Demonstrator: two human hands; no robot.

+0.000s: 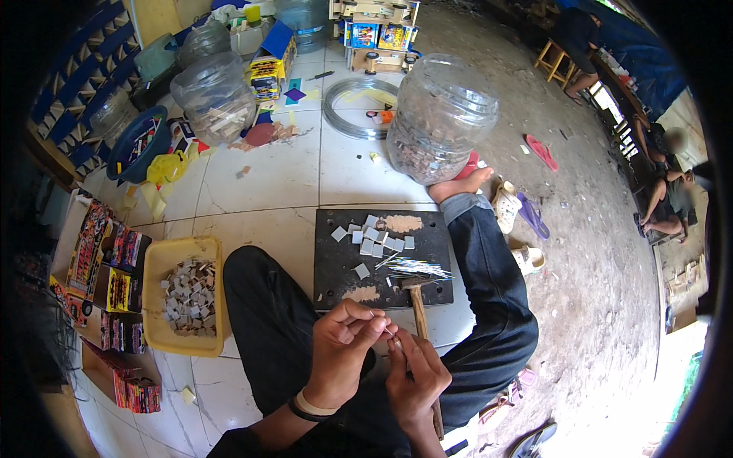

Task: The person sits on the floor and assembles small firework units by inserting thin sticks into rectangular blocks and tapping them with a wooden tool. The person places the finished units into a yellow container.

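Near the black board (330, 263), both hands (340, 347) curled; fingertips pinching a thin rod (389, 330).

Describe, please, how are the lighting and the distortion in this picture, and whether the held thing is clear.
Head view: glare whitens the rough grey ground at lower right; fisheye bending skews the white tiled floor toward a black rim; the thin pale piece between left hand and right hand is too small to identify.
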